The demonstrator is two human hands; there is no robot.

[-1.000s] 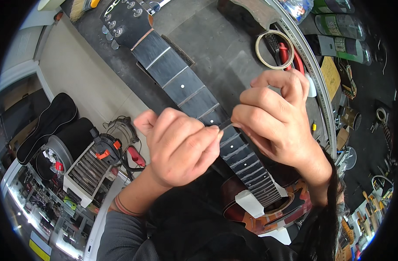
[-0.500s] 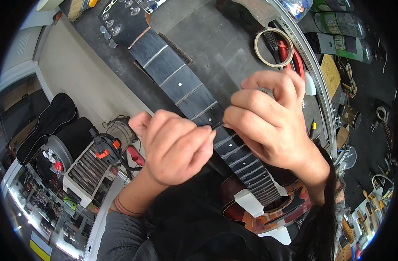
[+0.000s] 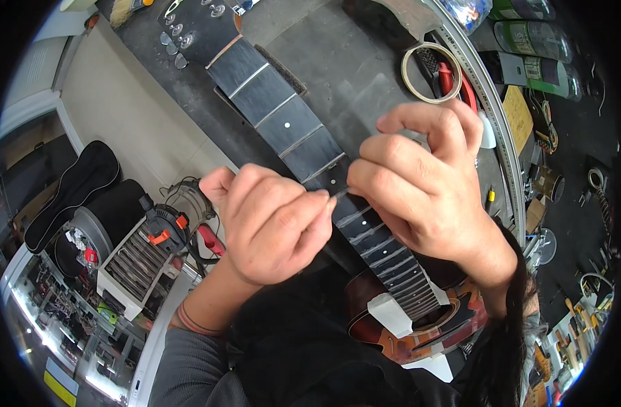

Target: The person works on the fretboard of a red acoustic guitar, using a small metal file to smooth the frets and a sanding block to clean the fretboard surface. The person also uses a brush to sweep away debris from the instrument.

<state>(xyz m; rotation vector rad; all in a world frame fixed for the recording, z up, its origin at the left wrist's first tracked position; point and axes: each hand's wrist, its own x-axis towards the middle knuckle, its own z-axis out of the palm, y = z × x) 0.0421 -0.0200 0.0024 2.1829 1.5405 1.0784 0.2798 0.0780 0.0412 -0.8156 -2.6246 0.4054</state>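
Observation:
An acoustic guitar's dark fretboard (image 3: 300, 139) runs diagonally beneath my hands, from the headstock (image 3: 205, 30) at the upper left to the reddish-brown body (image 3: 360, 298) near my lap. Over the middle of the neck, my left hand (image 3: 276, 227) is closed in a pinch. Facing it, my right hand (image 3: 419, 186) is also pinched, its index finger curled up. A short, thin piece of wire (image 3: 341, 194) spans the small gap between my fingertips; most of it is hidden by them. Pale lines cross the fretboard, and white paper (image 3: 392, 319) lies by the soundhole.
On the dark workbench (image 3: 324, 74), a tape roll (image 3: 406, 78) and red-handled tool (image 3: 446, 78) lie beyond my right hand. A curved metal ruler edge (image 3: 495, 112) borders them, with green bottles (image 3: 524, 37) farther right. Left stand a black instrument case (image 3: 76, 190) and a heater-like unit (image 3: 130, 278).
The guitar neck appears slightly farther right and higher in the picture. Both hands keep their pinches over it, with the wire between them tilted a little differently.

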